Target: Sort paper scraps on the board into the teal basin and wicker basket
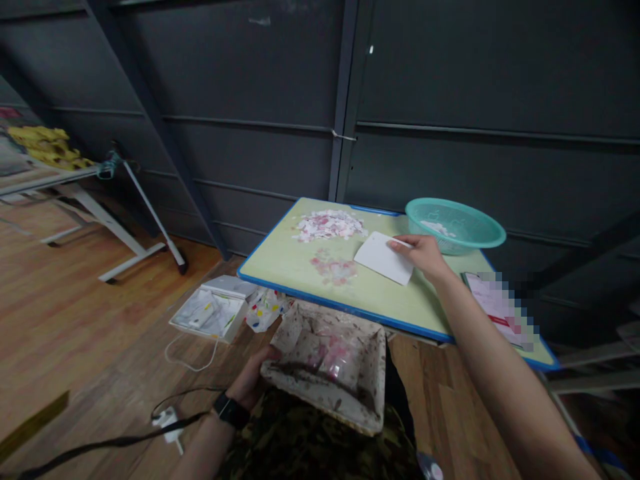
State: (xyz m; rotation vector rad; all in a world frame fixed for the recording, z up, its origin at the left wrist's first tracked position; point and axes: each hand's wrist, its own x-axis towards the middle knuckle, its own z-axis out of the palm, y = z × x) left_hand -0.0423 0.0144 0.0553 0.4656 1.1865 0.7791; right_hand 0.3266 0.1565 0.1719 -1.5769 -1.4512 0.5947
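My left hand (255,377) grips the left rim of a stained whitish basket (367,373), tilted in front of my lap below the table's near edge. Pinkish, shiny plastic-like pieces (334,357) lie inside it. With my right hand (420,253) I pinch the right end of a white card (385,258) just over the yellow-green tabletop (280,253). Left of the card is a flat scatter of pinkish bits (333,267). Behind that sits a heap of small white and pink pieces (330,225). Close beyond my right hand stands a turquoise plastic basin (480,233) with white pieces inside.
A clipboard-like sheet (493,303), partly blurred, lies on the table's right side. On the floor at left are an open white box (230,327), a colourful plastic bag (264,309) and a power strip (169,423) with cables. A dark panel wall (250,87) rises behind the table.
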